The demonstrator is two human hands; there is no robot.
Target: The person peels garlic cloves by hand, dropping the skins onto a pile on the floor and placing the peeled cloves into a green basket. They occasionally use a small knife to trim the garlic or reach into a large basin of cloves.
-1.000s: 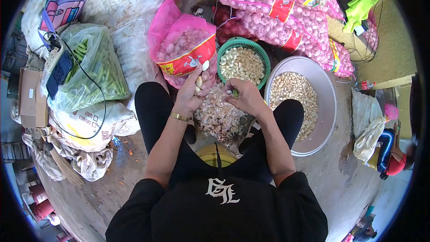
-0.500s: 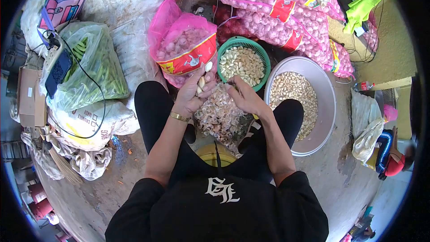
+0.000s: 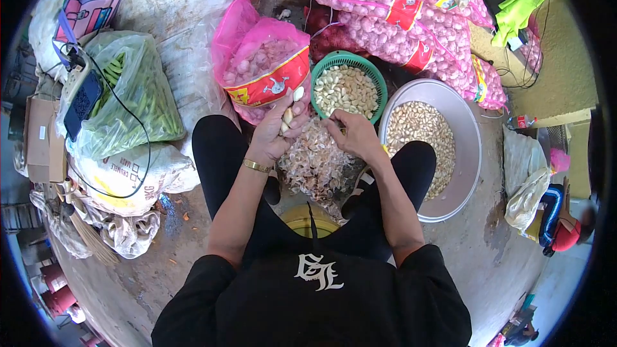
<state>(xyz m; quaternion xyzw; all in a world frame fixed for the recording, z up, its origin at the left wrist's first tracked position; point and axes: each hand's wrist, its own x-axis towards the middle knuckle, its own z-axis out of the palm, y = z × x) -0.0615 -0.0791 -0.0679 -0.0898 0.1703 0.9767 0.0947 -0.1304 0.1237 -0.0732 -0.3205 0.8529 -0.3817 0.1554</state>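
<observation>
Pale garlic cloves (image 3: 287,119) sit in the half-curled left hand (image 3: 278,132), fingers bent around them.

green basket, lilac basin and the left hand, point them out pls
green basket (image 3: 384,93): head view, right side of its rim
lilac basin (image 3: 470,148): head view, bare inner wall
left hand (image 3: 272,136): head view, the palm
</observation>
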